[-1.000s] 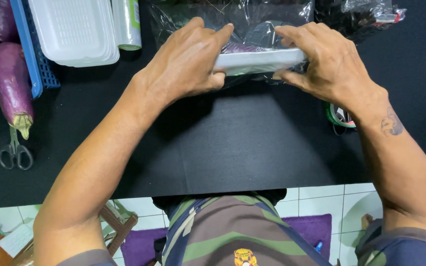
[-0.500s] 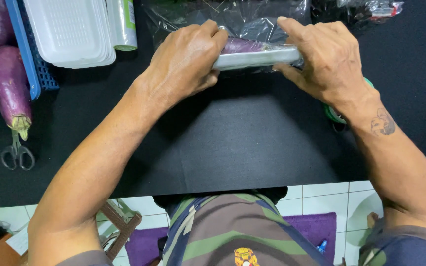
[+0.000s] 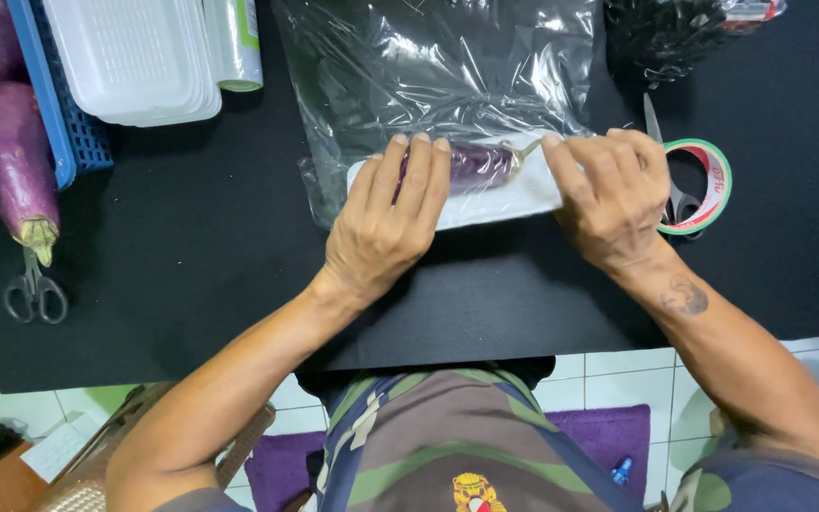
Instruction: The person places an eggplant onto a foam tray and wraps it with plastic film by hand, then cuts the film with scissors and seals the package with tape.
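Note:
A white foam tray (image 3: 514, 197) holding a small purple eggplant (image 3: 479, 163) lies on the black table, with a sheet of clear plastic wrap (image 3: 447, 66) spread under and behind it. My left hand (image 3: 386, 223) lies flat over the tray's left half, fingers on the eggplant and the film. My right hand (image 3: 609, 194) presses on the tray's right end, fingers curled down over its edge.
A stack of white foam trays (image 3: 130, 57) and a film roll (image 3: 235, 43) sit at the back left beside a blue basket (image 3: 49, 123) with large eggplants (image 3: 11, 161). Small scissors (image 3: 35, 289) lie at the left; a tape roll (image 3: 703, 185) and scissors (image 3: 664, 161) at the right.
The tray was held up on edge between both hands; it now lies flat on the table, and both hands have shifted to press down on top of it.

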